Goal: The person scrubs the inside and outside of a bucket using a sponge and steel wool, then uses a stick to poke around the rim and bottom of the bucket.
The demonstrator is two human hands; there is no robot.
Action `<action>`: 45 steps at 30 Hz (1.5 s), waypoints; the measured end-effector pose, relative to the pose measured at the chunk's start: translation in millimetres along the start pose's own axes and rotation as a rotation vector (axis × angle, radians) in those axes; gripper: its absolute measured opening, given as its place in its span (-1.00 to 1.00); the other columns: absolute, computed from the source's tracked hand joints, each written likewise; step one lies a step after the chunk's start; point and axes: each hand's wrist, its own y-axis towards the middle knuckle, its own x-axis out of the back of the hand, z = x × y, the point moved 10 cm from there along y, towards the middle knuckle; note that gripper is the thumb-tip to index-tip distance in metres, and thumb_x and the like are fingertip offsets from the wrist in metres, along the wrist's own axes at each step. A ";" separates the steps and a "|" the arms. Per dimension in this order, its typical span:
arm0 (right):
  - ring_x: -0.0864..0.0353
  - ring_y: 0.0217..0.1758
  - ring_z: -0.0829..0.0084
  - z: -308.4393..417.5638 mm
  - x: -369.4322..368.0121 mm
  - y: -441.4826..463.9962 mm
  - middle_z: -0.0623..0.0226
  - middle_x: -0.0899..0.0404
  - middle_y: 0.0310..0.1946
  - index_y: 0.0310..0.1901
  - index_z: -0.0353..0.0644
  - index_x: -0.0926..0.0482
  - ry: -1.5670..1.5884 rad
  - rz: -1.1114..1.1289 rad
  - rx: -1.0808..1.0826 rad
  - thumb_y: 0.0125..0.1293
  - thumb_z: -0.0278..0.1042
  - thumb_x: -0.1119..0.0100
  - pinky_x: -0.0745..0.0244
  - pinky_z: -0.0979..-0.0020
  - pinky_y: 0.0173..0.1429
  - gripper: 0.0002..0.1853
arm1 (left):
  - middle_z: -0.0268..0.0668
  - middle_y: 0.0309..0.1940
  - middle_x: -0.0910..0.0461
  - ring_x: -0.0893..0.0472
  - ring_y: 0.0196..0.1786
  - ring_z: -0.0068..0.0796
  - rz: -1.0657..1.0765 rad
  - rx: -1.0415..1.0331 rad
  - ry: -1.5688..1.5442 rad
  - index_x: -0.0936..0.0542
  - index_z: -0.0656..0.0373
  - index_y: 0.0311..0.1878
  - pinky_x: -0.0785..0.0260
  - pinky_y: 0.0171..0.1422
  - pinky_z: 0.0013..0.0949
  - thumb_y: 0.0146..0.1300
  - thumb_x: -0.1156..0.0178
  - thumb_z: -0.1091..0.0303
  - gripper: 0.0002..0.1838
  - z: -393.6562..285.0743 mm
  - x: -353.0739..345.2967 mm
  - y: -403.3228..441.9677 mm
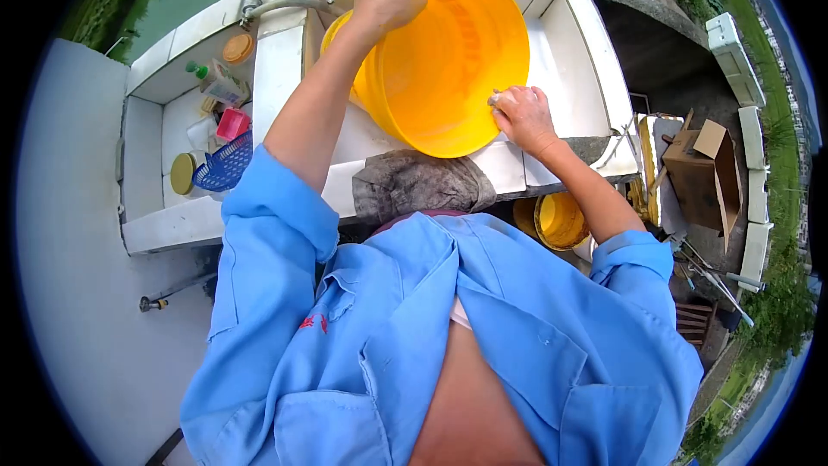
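Note:
A large yellow bucket (444, 73) is tilted in the white-tiled sink (573, 60), its mouth turned towards me. My left hand (390, 4) is closed over the upper left of its rim. On the lower right of the rim rests my right hand (524, 118), fingers curled. A small greyish-white bit shows at those fingertips; I cannot tell what it is. Behind the bucket's left side, another yellow edge shows partly. A dark, wet-looking grey cloth (423, 181) hangs over the sink's front ledge, just below the bucket.
The left tiled compartment holds a blue basket (226, 164), a pink container (233, 124), a green-topped bottle (216, 82) and lidded jars. A hose (293, 4) runs from a tap at the back. At right are another yellow bucket (561, 220) and a cardboard box (703, 177).

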 end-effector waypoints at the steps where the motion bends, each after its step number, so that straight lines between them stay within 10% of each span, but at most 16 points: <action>1: -0.48 -0.11 0.24 -10.1 5.6 1.9 0.24 -0.51 -0.30 -0.25 -0.07 -0.58 0.014 -0.044 -0.032 0.10 -0.31 -0.17 -0.27 0.20 0.11 -0.84 | -0.14 -0.16 -0.62 -0.60 -0.13 -0.26 -0.013 -0.011 -0.025 -0.62 -0.02 -0.01 -0.39 0.06 -0.38 -0.05 0.02 0.45 -0.53 2.3 -1.8 3.5; 8: -0.55 -0.25 0.32 -104.8 13.6 -19.0 0.20 -0.57 -0.38 -0.26 -0.32 -0.54 0.723 -0.701 -0.767 0.20 -0.24 -0.13 -0.42 0.38 -0.06 -0.73 | -0.13 -0.19 -0.64 -0.61 -0.13 -0.27 0.031 0.055 -0.311 -0.64 -0.07 -0.04 -0.41 0.03 -0.40 -0.02 0.01 0.43 -0.56 32.0 3.3 8.7; 12: -0.56 -0.30 0.51 -93.4 -29.3 -30.1 0.37 -0.55 -0.40 -0.22 -0.22 -0.55 1.397 -0.464 -1.118 0.19 -0.09 -0.18 -0.51 0.44 -0.24 -0.67 | -0.30 -0.34 -0.62 -0.57 -0.33 -0.56 0.034 0.046 -0.566 -0.62 0.19 -0.02 -0.41 -0.21 -0.52 -0.20 0.06 0.61 -0.44 31.7 26.0 -5.8; 17: -0.65 -0.37 0.47 -64.9 -6.9 -0.2 0.30 -0.59 -0.30 -0.08 -0.20 -0.43 1.425 -0.243 -0.858 0.06 -0.17 -0.32 -0.60 0.49 -0.37 -0.55 | -0.28 -0.31 -0.61 -0.56 -0.33 -0.51 0.000 0.083 -0.751 -0.58 0.27 0.01 -0.41 -0.25 -0.54 -0.24 0.08 0.64 -0.40 57.7 40.1 -8.7; 26: -0.65 -0.32 0.41 -68.5 -23.3 -11.1 0.23 -0.59 -0.25 -0.03 -0.23 -0.41 1.353 -0.170 -1.015 0.13 -0.22 -0.24 -0.62 0.43 -0.31 -0.58 | -0.21 -0.29 -0.62 -0.55 -0.34 -0.53 -0.062 0.071 -0.830 -0.60 0.31 -0.03 -0.41 -0.23 -0.53 -0.17 0.10 0.66 -0.46 47.6 36.7 -22.4; 32: -0.57 -0.09 0.29 -45.6 -71.5 -40.9 0.19 -0.53 -0.10 0.07 -0.16 -0.36 1.453 0.192 -1.226 0.20 -0.22 -0.16 -0.61 0.15 -0.17 -0.57 | -0.34 -0.18 -0.61 -0.57 -0.19 -0.50 0.082 -0.180 -0.369 -0.62 0.09 -0.02 -0.40 -0.15 -0.47 -0.10 -0.02 0.63 -0.50 -32.0 25.9 -22.3; 34: -0.56 -0.07 0.28 -24.5 -78.3 -34.6 0.22 -0.49 -0.04 0.13 -0.09 -0.30 1.584 0.213 -1.210 0.25 -0.17 -0.11 -0.60 0.06 -0.13 -0.55 | -0.29 -0.20 -0.64 -0.59 -0.19 -0.30 -0.125 -0.725 -0.255 -0.66 0.02 -0.10 -0.43 -0.08 -0.35 -0.06 -0.10 0.56 -0.60 -93.0 46.5 -48.0; 45: -0.30 0.26 0.23 -5.4 -95.5 58.1 0.27 -0.23 0.24 0.28 0.11 -0.13 2.186 -0.150 -0.991 0.28 -0.18 -0.12 -0.43 0.10 0.19 -0.43 | -0.27 -0.13 -0.56 -0.49 0.00 -0.25 -0.225 -1.426 0.306 -0.61 0.03 -0.15 -0.32 0.07 -0.25 0.00 -0.18 0.45 -0.72 -173.6 43.4 -152.2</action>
